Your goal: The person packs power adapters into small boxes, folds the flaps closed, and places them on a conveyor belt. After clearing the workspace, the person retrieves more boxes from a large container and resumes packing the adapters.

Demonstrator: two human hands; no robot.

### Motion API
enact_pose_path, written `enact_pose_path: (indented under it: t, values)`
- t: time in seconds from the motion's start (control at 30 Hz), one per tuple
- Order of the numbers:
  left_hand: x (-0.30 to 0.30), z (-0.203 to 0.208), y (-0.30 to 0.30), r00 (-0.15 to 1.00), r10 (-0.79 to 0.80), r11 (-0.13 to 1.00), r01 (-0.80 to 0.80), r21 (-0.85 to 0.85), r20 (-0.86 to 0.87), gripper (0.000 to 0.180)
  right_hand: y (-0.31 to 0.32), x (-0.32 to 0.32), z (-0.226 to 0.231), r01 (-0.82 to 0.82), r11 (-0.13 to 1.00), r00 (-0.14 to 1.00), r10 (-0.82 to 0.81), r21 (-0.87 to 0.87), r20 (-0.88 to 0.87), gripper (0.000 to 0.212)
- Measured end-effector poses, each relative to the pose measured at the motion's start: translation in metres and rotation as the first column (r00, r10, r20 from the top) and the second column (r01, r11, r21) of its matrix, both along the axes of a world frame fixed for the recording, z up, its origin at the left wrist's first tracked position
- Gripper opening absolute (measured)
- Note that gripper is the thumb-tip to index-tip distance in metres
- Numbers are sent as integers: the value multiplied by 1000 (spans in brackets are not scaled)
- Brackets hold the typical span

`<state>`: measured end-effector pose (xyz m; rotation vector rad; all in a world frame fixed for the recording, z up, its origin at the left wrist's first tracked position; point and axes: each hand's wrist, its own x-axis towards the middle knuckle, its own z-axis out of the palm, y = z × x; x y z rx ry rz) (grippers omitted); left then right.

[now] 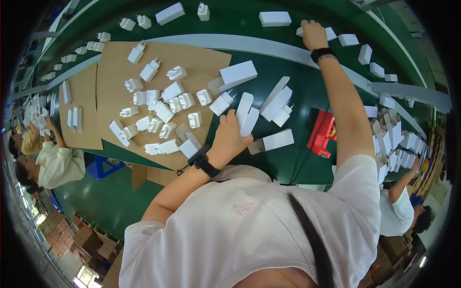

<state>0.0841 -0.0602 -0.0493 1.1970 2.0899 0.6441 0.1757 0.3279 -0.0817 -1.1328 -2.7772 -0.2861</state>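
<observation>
Starting at the far left, slim white boxes (75, 119) lie lined up on a brown cardboard sheet, well out from the left hand (227, 138). Nearer that hand, a larger cardboard sheet (113, 79) carries a loose spread of white two-pin plug adapters (150, 70), probably laid on card to spare their casings and scattered so each can be grabbed singly. Now the left hand itself: half-curled, fingers and thumb about the near end of a flap-topped white carton (248, 123), apparently keeping its raised flap clear. Just beyond its fingertips sits one adapter (222, 103), pins up and away, and past that a larger white box (238, 72). Right of the hand, another adapter (282, 116) lies against a long-flapped carton (275, 102), with one more carton (279, 139) close beside the thumb. Further right comes a red device (322, 134), just left of the right forearm. Up top, the right hand (314, 36) reaches over the grey rail (259, 45), fingers bent down at a small white box (299, 31); whether they grip it, I can't tell. Past the right elbow, cartons (394, 134) stand bunched, seemingly propping each other.
</observation>
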Motion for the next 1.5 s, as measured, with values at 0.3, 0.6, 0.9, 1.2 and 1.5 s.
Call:
enact_pose_path:
  t: [0.3, 0.6, 0.9, 1.2, 1.5]
  values:
    - [-35, 62, 9, 870, 92, 961, -206, 187, 483, 58, -196, 5, 135, -879, 10, 277, -804, -477, -527, 55]
    - [-25, 86, -1, 746, -214, 911, -81, 405, 631, 51, -262, 18, 152, -854, 308, 191, -566, -420, -802, 45]
    - [-22, 81, -14, 824, -296, 804, -58, 592, 483, 48, -276, 32, 163, -774, 435, 238, -474, -460, -848, 44]
    - [-25, 99, -5, 758, -327, 808, -85, 584, 564, 49, -271, 31, 150, -645, 702, 511, 103, -302, -853, 35]
    - [-17, 85, 2, 806, -272, 737, -177, 652, 526, 47, -307, 18, 125, -751, 307, 316, -610, -584, -727, 36]
